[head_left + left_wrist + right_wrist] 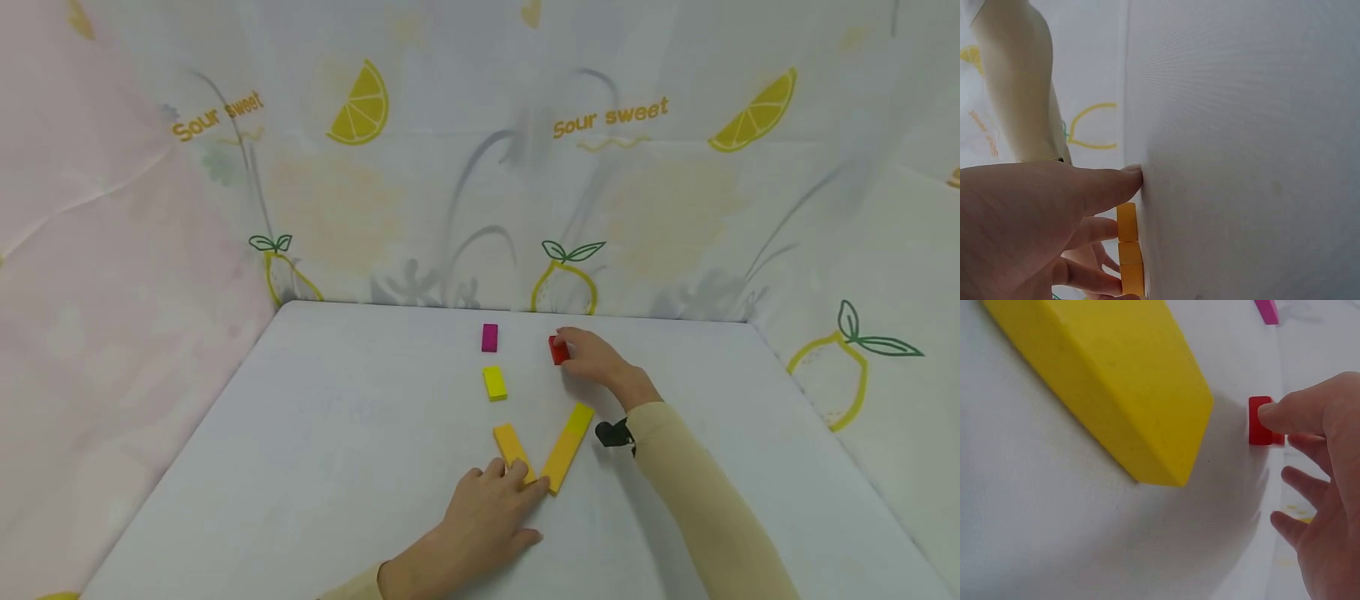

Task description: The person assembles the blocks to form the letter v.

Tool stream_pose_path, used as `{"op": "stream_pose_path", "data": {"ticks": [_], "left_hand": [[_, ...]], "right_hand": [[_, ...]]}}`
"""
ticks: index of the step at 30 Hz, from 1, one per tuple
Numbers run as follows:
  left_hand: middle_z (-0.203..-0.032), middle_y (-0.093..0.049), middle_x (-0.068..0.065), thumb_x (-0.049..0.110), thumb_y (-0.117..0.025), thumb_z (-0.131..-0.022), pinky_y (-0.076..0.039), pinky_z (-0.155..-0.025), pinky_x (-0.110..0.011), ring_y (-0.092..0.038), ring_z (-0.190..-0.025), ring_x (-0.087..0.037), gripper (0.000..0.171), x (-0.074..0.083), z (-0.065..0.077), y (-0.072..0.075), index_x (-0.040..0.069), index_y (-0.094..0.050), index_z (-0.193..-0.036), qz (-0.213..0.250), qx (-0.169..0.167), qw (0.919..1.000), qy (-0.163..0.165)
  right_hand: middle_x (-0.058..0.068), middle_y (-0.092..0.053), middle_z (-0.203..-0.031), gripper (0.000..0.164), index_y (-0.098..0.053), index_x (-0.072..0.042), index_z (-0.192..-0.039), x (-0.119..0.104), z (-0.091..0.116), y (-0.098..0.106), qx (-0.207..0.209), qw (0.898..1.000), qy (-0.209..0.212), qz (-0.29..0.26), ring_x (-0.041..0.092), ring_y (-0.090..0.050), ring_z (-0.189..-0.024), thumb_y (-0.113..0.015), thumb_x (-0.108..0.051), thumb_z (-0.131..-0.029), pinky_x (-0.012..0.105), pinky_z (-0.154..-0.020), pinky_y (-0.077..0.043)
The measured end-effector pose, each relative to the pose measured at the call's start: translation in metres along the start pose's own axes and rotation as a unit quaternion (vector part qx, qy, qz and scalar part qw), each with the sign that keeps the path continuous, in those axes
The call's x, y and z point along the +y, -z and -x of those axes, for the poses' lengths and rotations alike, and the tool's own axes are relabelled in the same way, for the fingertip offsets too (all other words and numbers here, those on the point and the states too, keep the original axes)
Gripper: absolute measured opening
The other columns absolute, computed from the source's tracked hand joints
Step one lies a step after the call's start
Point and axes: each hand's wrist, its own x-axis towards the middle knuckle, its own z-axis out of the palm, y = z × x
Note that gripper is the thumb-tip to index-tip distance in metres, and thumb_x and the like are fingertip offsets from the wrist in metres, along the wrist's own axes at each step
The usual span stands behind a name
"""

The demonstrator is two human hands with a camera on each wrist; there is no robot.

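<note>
In the head view my right hand (594,358) pinches a small red block (558,351) at the far side of the white table. The right wrist view shows the thumb on the front of that red block (1260,432), with the other fingers spread behind it. My left hand (491,508) lies low in front, its fingertips touching the near ends of an orange block (512,446) and an orange strip (559,462). These two slant together into a V shape. A yellow block (581,417) continues the right arm of the V.
A loose yellow block (495,383) lies beyond the V's left arm, and a magenta block (490,337) lies farther back. Behind the white table (315,433) hangs a lemon-printed cloth (450,192). A black item (615,433) sits at the right cuff.
</note>
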Motion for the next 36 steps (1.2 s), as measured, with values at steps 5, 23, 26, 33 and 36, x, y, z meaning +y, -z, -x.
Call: {"op": "stream_pose_path", "data": {"ticks": [5,23,26,33,36], "left_hand": [[-0.110,-0.053,0.006,0.064,-0.064,-0.086,-0.039,-0.064,-0.025,-0.045,-0.089,-0.014,0.060,-0.0002,0.0003,-0.0005,0.040,-0.053,-0.140,-0.001,0.000,1.0000,0.000],[-0.107,-0.053,0.007,0.064,-0.065,-0.086,-0.039,-0.064,-0.025,-0.044,-0.087,-0.014,0.060,0.0006,0.0012,-0.0005,0.040,-0.053,-0.140,0.006,-0.001,1.0000,0.003],[-0.108,-0.053,0.007,0.064,-0.064,-0.086,-0.041,-0.065,-0.026,-0.044,-0.088,-0.014,0.060,0.0012,0.0004,-0.0009,0.040,-0.053,-0.140,0.005,-0.006,1.0000,0.004],[-0.108,-0.053,0.007,0.065,-0.063,-0.086,-0.041,-0.065,-0.027,-0.044,-0.088,-0.014,0.060,0.0025,0.0007,-0.0013,0.041,-0.052,-0.140,-0.003,-0.006,0.9999,0.009],[-0.107,-0.052,0.007,0.065,-0.063,-0.086,-0.040,-0.064,-0.026,-0.044,-0.086,-0.014,0.060,0.0029,0.0012,-0.0013,0.041,-0.052,-0.139,-0.004,-0.003,0.9999,0.010]], "right_hand": [[0.017,-0.059,-0.135,0.038,-0.056,-0.002,-0.126,0.0007,-0.0008,-0.0015,0.001,1.000,0.002,0.006,0.034,-0.052,-0.122,-0.056,-0.009,-0.088,0.050,-0.114,-0.038],[0.017,-0.062,-0.127,0.038,-0.055,-0.002,-0.127,-0.0036,0.0025,-0.0032,0.006,1.000,-0.003,0.011,0.032,-0.054,-0.111,-0.057,-0.010,-0.089,0.049,-0.110,-0.042],[0.016,-0.063,-0.124,0.038,-0.056,-0.002,-0.126,-0.0033,0.0031,-0.0031,0.007,1.000,0.001,0.017,0.031,-0.054,-0.108,-0.057,-0.009,-0.088,0.048,-0.109,-0.044],[0.015,-0.064,-0.120,0.036,-0.058,-0.002,-0.123,-0.0058,0.0041,-0.0013,0.008,1.000,-0.002,0.021,0.030,-0.055,-0.105,-0.060,-0.011,-0.088,0.047,-0.104,-0.047],[0.013,-0.064,-0.120,0.036,-0.058,-0.004,-0.124,-0.0066,0.0040,-0.0013,0.004,1.000,-0.016,0.017,0.029,-0.055,-0.104,-0.061,-0.013,-0.089,0.046,-0.103,-0.048]]}}
